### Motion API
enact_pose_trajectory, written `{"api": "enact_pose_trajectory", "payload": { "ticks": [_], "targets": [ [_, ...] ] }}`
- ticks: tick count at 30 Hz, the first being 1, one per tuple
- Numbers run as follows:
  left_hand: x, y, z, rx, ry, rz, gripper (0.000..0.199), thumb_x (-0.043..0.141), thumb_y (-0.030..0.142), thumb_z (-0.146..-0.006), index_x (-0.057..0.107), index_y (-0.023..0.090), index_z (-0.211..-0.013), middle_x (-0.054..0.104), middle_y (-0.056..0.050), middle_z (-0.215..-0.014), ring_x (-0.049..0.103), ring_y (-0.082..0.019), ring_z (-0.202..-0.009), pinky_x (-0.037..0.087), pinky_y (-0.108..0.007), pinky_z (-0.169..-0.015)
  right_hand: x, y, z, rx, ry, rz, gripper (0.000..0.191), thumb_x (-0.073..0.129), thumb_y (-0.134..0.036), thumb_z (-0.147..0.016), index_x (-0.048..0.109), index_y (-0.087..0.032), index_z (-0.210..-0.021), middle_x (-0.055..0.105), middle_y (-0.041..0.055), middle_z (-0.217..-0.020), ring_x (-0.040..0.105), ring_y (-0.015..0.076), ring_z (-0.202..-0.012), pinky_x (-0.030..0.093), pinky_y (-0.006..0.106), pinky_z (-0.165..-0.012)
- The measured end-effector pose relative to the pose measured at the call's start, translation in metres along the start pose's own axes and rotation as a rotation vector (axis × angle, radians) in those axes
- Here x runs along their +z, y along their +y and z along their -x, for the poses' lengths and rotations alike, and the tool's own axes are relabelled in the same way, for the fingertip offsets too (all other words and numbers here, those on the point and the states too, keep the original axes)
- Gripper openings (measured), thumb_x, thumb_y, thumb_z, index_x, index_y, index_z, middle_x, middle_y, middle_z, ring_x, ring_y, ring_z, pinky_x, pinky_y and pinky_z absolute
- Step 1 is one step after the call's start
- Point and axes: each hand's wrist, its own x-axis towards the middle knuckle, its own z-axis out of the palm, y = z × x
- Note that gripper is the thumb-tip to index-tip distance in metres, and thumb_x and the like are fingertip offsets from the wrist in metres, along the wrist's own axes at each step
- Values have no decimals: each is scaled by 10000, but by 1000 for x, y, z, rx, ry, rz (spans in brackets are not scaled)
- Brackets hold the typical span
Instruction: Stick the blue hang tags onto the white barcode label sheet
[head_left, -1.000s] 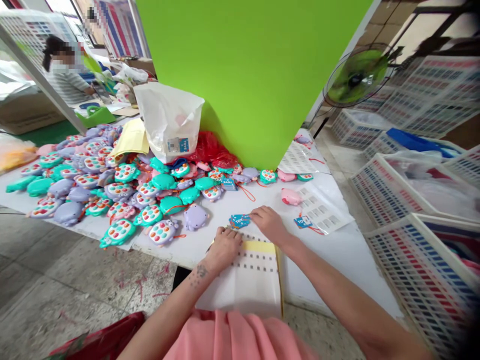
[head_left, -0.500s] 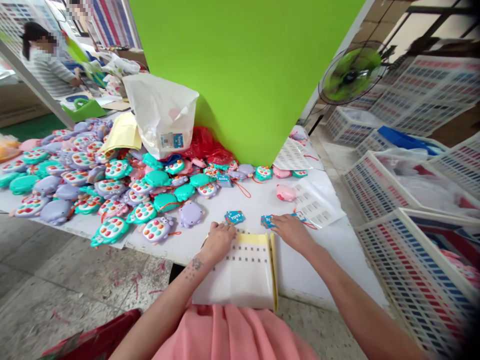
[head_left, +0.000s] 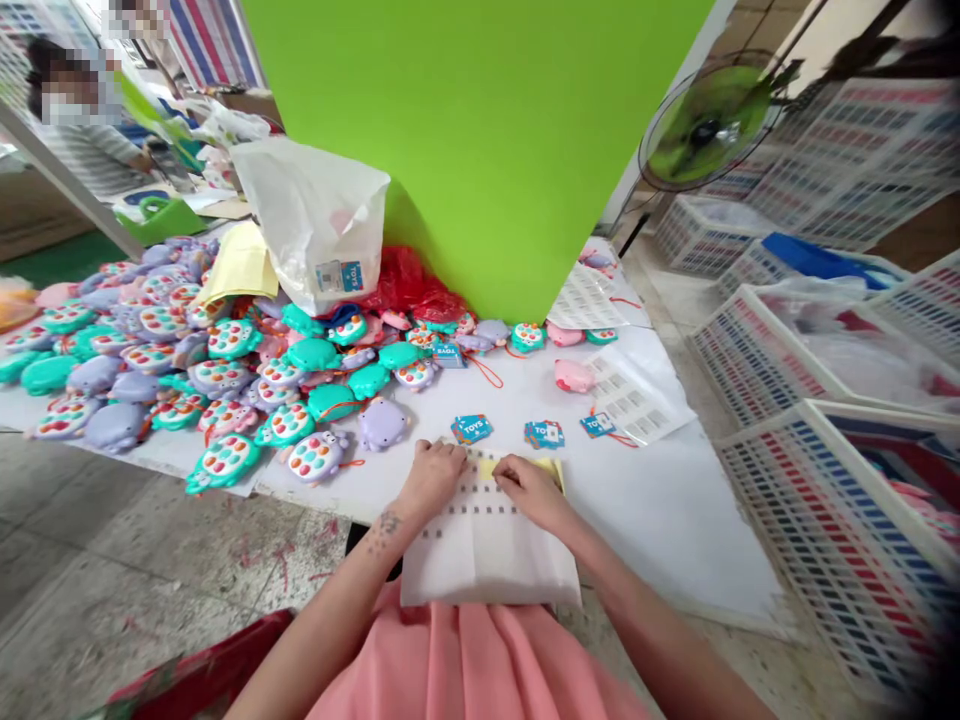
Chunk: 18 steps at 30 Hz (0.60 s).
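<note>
A white sheet of small dark-printed stickers [head_left: 480,545] lies at the table's front edge, its lower part hanging over my lap. My left hand [head_left: 435,474] rests on its upper left corner with bent fingers, gripping the sheet there. Over the upper right part, beside a bare yellow strip [head_left: 551,469], my right hand [head_left: 529,487] is closed in a pinch at the sticker rows; whatever the fingertips hold is too small to see. Just beyond the hands lie a left pile of blue TOYS cards [head_left: 471,428], a middle pile of cards [head_left: 541,433] and another card [head_left: 598,425].
Purple, teal and pink animal-shaped toys [head_left: 225,455] are heaped to the left. Behind them stand a white plastic bag [head_left: 315,215] and a green panel [head_left: 472,150]. Another sticker sheet [head_left: 637,400] and a pink toy [head_left: 574,376] lie right. White crates [head_left: 810,530] flank the table.
My right hand has left the cards and moved left onto the sticker sheet, closing into a pinch. The sheet now lies flatter and spreads farther right. My left hand stays at its corner.
</note>
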Motion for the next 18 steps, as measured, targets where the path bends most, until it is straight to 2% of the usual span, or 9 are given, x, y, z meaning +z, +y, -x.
{"api": "enact_pose_trajectory", "payload": {
  "ticks": [3,7,13,16,18],
  "targets": [
    [0,-3,1,-22,-16,32,175,386,207,-914,548,171,-857,646,-68,-856,554,-221,-873,300,-373,-750,1,3,3,-50,37,30,297,466,-149,-830,564,-197,-1106,607,45,-949,583,157,-865,441,283,-795],
    [-3,0,-2,-50,-40,38,191,374,200,-910,558,168,-865,651,-76,-864,561,-228,-881,300,-378,-753,7,-13,8,-112,75,257,444,418,-155,-872,433,-198,-1313,552,88,-1072,544,187,-977,431,292,-835],
    [-5,2,-5,-37,-104,-12,245,341,196,-910,571,159,-835,647,-83,-867,570,-233,-858,304,-381,-742,16,-25,13,-171,101,606,501,408,-37,-817,444,-168,-1299,551,113,-1096,502,238,-979,424,322,-790],
    [-5,3,-7,-37,-125,-31,265,334,198,-910,578,149,-819,644,-92,-871,573,-230,-845,304,-379,-740,18,-27,18,-227,125,649,478,410,-8,-797,484,-158,-1245,555,121,-1117,486,249,-1005,391,353,-865],
    [-5,2,-7,-35,-137,-30,255,343,201,-904,577,151,-816,644,-91,-876,576,-234,-850,305,-379,-737,19,-28,18,-240,149,599,423,412,-23,-814,508,-169,-1199,563,112,-1114,486,238,-1012,376,352,-891]
  ]
}}
